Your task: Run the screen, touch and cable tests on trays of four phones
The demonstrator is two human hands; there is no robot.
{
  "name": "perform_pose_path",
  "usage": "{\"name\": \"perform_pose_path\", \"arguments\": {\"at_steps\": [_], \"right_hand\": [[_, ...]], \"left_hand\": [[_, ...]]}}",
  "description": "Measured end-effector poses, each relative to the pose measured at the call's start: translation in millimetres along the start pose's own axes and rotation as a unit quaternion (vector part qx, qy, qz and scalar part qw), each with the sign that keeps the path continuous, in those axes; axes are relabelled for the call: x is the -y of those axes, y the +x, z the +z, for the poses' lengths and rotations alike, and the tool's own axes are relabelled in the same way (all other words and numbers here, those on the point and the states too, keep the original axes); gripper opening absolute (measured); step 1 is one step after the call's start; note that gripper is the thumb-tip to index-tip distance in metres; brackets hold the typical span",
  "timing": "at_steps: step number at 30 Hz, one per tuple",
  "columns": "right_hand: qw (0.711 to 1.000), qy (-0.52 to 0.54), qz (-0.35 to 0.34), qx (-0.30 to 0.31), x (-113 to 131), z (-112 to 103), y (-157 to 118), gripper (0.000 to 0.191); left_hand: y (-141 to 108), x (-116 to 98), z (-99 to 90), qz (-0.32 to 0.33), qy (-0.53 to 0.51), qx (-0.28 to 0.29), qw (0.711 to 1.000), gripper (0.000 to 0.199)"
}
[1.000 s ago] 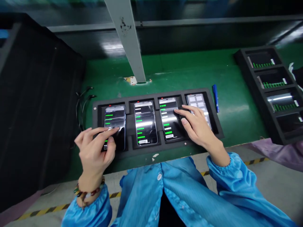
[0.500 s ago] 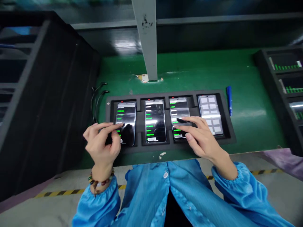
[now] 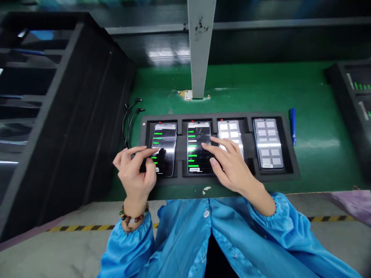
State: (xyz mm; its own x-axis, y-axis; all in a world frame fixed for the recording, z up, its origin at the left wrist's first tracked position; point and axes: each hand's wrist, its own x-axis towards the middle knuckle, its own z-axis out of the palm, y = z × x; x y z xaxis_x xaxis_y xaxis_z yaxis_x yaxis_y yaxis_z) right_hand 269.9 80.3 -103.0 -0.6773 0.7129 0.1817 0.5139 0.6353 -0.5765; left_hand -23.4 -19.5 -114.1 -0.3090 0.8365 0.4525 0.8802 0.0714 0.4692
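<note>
Several phones lie screen up in a row in a black foam tray (image 3: 181, 178). My left hand (image 3: 136, 170) is at the leftmost phone (image 3: 166, 154), index finger over its dark screen with green text lines. My right hand (image 3: 232, 166) has its index fingertip at the second phone (image 3: 198, 154), which shows a similar dark list. Its fingers are spread and hold nothing. The third phone (image 3: 230, 129) shows pale grey squares and is partly covered by my right hand. Squares also fill the screen of the rightmost phone (image 3: 269, 144).
Black cables (image 3: 127, 119) lie left of the tray, beside a large black rack (image 3: 78, 116). A blue pen (image 3: 293, 125) is to the right. A grey post (image 3: 199, 50) rises behind the tray; another rack (image 3: 348, 116) stands far right.
My right hand has moved left from the third phone to the second. The third phone's screen has changed from a green text list to pale squares. The whole view has shifted.
</note>
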Motion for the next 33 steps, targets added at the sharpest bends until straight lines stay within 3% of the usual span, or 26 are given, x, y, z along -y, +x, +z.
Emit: {"name": "perform_pose_path", "arguments": {"at_steps": [5, 10, 14, 23, 27, 30, 33], "right_hand": [[1.0, -0.019, 0.019, -0.014, 0.3, 1.1, 1.1, 0.043], [0.996, -0.009, 0.026, -0.08, -1.1, 0.7, -1.7, 0.048], [0.994, -0.002, 0.038, -0.098, -3.9, -1.8, -7.3, 0.049], [0.991, 0.008, 0.051, -0.122, -12.5, -15.0, -27.3, 0.046], [0.987, 0.006, 0.078, -0.138, -18.1, -22.5, -36.4, 0.045], [0.981, -0.009, 0.118, -0.154, -27.8, -30.7, -45.8, 0.045], [0.973, -0.031, 0.153, -0.173, -41.0, -41.1, -53.9, 0.045]], "left_hand": [[-3.3, 0.4, -2.0, -0.044, -0.003, -0.022, 0.999, 0.028], [-6.8, 4.1, -6.0, 0.0, 0.014, 0.014, 1.0, 0.028], [-8.4, 5.3, -8.6, -0.01, 0.021, 0.026, 0.999, 0.032], [17.6, 17.2, -10.5, 0.011, 0.011, 0.164, 0.986, 0.047], [19.2, 19.3, -12.2, 0.02, 0.01, 0.145, 0.989, 0.046], [11.0, 22.4, -17.1, 0.067, 0.001, 0.107, 0.992, 0.038], [2.8, 27.7, -21.4, 0.117, -0.026, 0.123, 0.985, 0.033]]}}
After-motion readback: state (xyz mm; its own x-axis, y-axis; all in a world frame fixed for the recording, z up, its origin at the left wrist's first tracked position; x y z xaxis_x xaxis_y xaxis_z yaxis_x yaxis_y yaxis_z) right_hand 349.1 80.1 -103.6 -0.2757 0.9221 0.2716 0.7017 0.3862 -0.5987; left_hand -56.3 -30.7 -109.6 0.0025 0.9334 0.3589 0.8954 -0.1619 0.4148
